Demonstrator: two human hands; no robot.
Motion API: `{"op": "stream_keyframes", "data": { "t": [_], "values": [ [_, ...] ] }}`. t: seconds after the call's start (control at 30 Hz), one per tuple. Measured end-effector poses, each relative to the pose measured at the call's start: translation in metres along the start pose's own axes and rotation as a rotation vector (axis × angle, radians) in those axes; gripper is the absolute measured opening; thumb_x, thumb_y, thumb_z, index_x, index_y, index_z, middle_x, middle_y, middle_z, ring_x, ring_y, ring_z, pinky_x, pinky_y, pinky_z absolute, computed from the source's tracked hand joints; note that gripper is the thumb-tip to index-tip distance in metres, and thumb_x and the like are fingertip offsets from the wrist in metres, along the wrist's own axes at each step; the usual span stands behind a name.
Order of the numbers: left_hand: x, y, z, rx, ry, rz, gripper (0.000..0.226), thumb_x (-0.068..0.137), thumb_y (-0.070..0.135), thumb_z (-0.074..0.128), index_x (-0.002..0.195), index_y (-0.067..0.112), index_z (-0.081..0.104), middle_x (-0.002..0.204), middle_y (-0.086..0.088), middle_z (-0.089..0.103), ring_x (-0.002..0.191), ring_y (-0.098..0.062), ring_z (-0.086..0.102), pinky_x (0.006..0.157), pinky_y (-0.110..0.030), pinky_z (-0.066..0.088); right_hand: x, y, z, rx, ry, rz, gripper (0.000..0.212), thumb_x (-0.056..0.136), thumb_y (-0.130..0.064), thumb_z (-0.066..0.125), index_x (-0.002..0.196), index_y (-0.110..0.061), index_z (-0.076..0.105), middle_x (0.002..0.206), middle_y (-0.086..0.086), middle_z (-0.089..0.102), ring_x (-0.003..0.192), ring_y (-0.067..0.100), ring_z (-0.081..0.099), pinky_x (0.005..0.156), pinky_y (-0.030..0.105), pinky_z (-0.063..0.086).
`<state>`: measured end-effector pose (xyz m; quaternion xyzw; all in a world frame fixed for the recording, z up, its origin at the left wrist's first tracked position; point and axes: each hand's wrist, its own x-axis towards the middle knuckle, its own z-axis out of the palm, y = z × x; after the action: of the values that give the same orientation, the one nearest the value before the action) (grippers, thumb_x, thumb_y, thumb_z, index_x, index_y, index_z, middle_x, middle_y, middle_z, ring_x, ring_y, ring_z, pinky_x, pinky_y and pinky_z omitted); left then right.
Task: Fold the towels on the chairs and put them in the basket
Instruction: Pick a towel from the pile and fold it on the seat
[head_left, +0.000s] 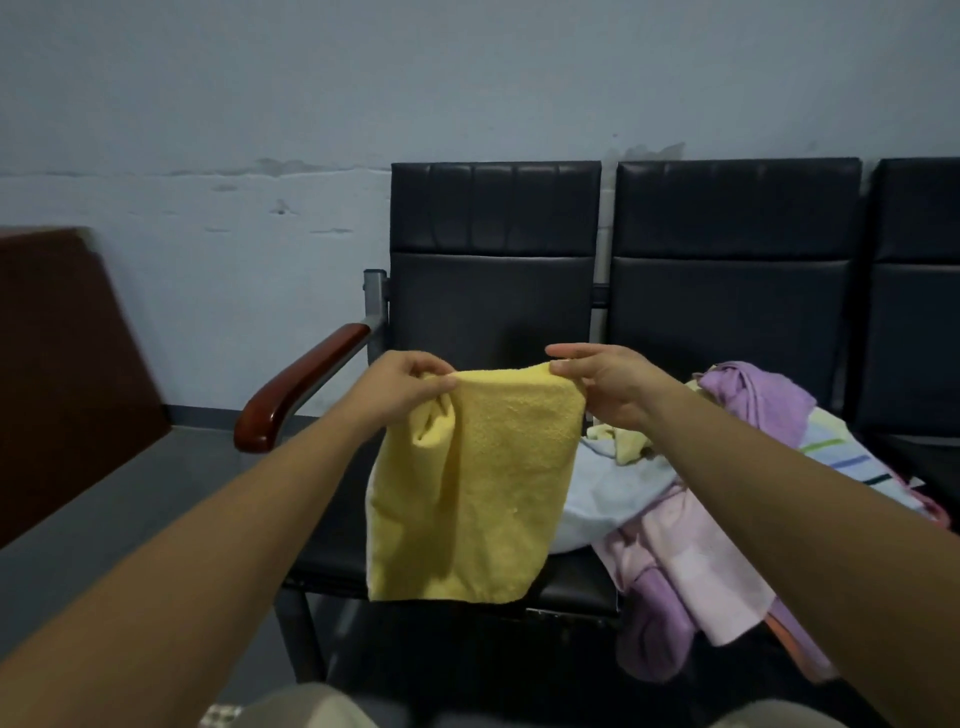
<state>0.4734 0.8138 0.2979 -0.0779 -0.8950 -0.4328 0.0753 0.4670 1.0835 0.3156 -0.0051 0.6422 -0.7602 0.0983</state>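
A yellow towel (478, 488) hangs in the air in front of the leftmost black chair (493, 249), folded over so its top edge is a fold. My left hand (405, 387) pinches the towel's top left corner. My right hand (605, 382) pinches the top right corner between thumb and fingers. A heap of unfolded towels (691, 519) in purple, pink, light blue and stripes lies on the seats to the right, partly hanging over the front edge. No basket is in view.
The row of black chairs stands against a pale wall, with a second chair (732, 260) to the right. A red-brown wooden armrest (296, 389) juts out at the left end. A dark brown wooden panel (62, 364) stands at far left on the grey floor.
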Motion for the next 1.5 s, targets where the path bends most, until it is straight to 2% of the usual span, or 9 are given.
{"op": "stream_keyframes", "data": {
  "t": [0.23, 0.33, 0.43, 0.57, 0.7, 0.97, 1.2, 1.37, 1.5],
  "values": [
    [0.034, -0.043, -0.022, 0.1, 0.181, -0.182, 0.035, 0.098, 0.017, 0.061, 0.132, 0.02, 0.062, 0.134, -0.009, 0.059, 0.121, -0.027, 0.058, 0.1, -0.036, 0.048, 0.047, 0.011, -0.026, -0.373, 0.258, -0.087, 0.017, 0.087, -0.006, 0.073, 0.1, -0.018, 0.076, 0.109, 0.009, 0.068, 0.101, 0.024, 0.064, 0.089, 0.04, 0.057],
    [0.06, -0.064, -0.034, 0.213, 0.187, -0.219, 0.022, 0.094, 0.019, 0.065, 0.115, 0.018, 0.071, 0.117, -0.011, 0.069, 0.101, -0.025, 0.065, 0.093, -0.04, 0.056, 0.079, 0.007, -0.039, -0.438, 0.345, -0.127, 0.025, 0.087, -0.003, 0.072, 0.104, -0.021, 0.075, 0.118, 0.004, 0.063, 0.109, 0.021, 0.058, 0.1, 0.035, 0.05],
    [0.091, -0.068, -0.047, 0.194, 0.292, -0.224, 0.029, 0.088, 0.022, 0.074, 0.113, 0.008, 0.073, 0.106, -0.012, 0.071, 0.093, -0.026, 0.067, 0.085, -0.04, 0.057, 0.108, -0.017, -0.043, -0.475, 0.387, -0.18, 0.031, 0.089, -0.001, 0.069, 0.118, -0.01, 0.071, 0.104, -0.001, 0.058, 0.097, 0.014, 0.053, 0.09, 0.026, 0.045],
    [0.137, -0.037, -0.072, 0.111, 0.47, -0.105, 0.016, 0.089, 0.023, 0.074, 0.1, 0.011, 0.073, 0.09, -0.008, 0.068, 0.087, -0.025, 0.065, 0.079, -0.034, 0.052, 0.144, -0.071, -0.042, -0.453, 0.426, -0.315, 0.024, 0.089, -0.008, 0.071, 0.112, -0.014, 0.072, 0.104, -0.001, 0.061, 0.104, 0.016, 0.056, 0.098, 0.032, 0.05],
    [0.176, -0.007, -0.107, -0.09, 0.544, -0.02, 0.008, 0.091, 0.027, 0.071, 0.092, 0.019, 0.07, 0.086, -0.01, 0.068, 0.087, -0.032, 0.07, 0.084, -0.048, 0.06, 0.157, -0.118, -0.038, -0.33, 0.472, -0.477, 0.012, 0.089, -0.013, 0.072, 0.098, -0.023, 0.071, 0.112, 0.001, 0.065, 0.109, 0.019, 0.06, 0.099, 0.038, 0.053],
    [0.137, -0.031, -0.093, -0.221, 0.396, -0.039, 0.009, 0.091, 0.025, 0.072, 0.1, 0.025, 0.07, 0.106, -0.011, 0.066, 0.102, -0.028, 0.064, 0.088, -0.041, 0.057, 0.126, -0.058, -0.045, -0.329, 0.412, -0.356, 0.009, 0.088, -0.008, 0.072, 0.095, -0.013, 0.071, 0.107, 0.008, 0.067, 0.105, 0.024, 0.063, 0.093, 0.042, 0.056],
    [0.052, -0.115, -0.038, 0.301, 0.056, -0.19, 0.023, 0.084, -0.002, 0.072, 0.101, 0.014, 0.077, 0.092, -0.006, 0.069, 0.095, -0.024, 0.066, 0.075, -0.025, 0.043, 0.09, 0.082, -0.058, -0.667, 0.283, -0.082, 0.01, 0.086, -0.003, 0.074, 0.095, -0.006, 0.073, 0.09, 0.014, 0.071, 0.084, 0.024, 0.068, 0.07, 0.031, 0.057],
    [0.009, -0.155, -0.015, 0.211, 0.088, -0.295, 0.017, 0.09, 0.006, 0.069, 0.105, 0.012, 0.077, 0.103, -0.003, 0.069, 0.098, -0.018, 0.06, 0.082, -0.026, 0.043, 0.069, 0.116, -0.057, -0.942, 0.164, -0.105, 0.008, 0.081, -0.006, 0.079, 0.088, -0.003, 0.075, 0.079, 0.005, 0.07, 0.073, 0.018, 0.064, 0.073, 0.036, 0.056],
    [-0.012, -0.163, -0.016, 0.048, 0.154, -0.282, 0.013, 0.091, 0.005, 0.068, 0.099, 0.015, 0.072, 0.087, -0.005, 0.066, 0.084, -0.021, 0.06, 0.068, -0.028, 0.046, 0.06, 0.109, -0.054, -0.874, 0.146, -0.174, 0.01, 0.083, -0.012, 0.079, 0.088, -0.006, 0.074, 0.081, 0.006, 0.069, 0.075, 0.017, 0.062, 0.07, 0.032, 0.054]
  ]
}}
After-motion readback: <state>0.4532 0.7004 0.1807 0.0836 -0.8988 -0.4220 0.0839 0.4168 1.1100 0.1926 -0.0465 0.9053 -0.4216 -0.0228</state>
